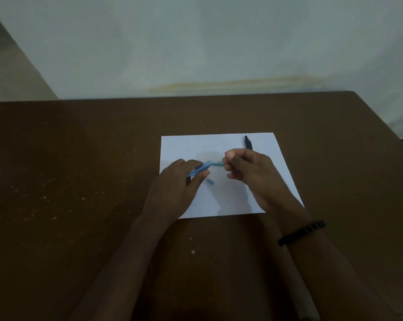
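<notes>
A white sheet of paper (260,181) lies on the brown table (80,181). My left hand (175,186) grips a blue pen barrel (199,170) just above the sheet. My right hand (249,170) pinches a thin greenish part (216,163) that sticks out of the barrel's end. A small blue piece (210,181) lies loose on the paper below the barrel. A black pen (248,142) rests on the paper behind my right hand, partly hidden by it.
A pale wall (195,42) rises behind the table's far edge. The table's right corner (358,96) falls away at the upper right. A black band (301,232) circles my right wrist. Pale specks dot the tabletop at left.
</notes>
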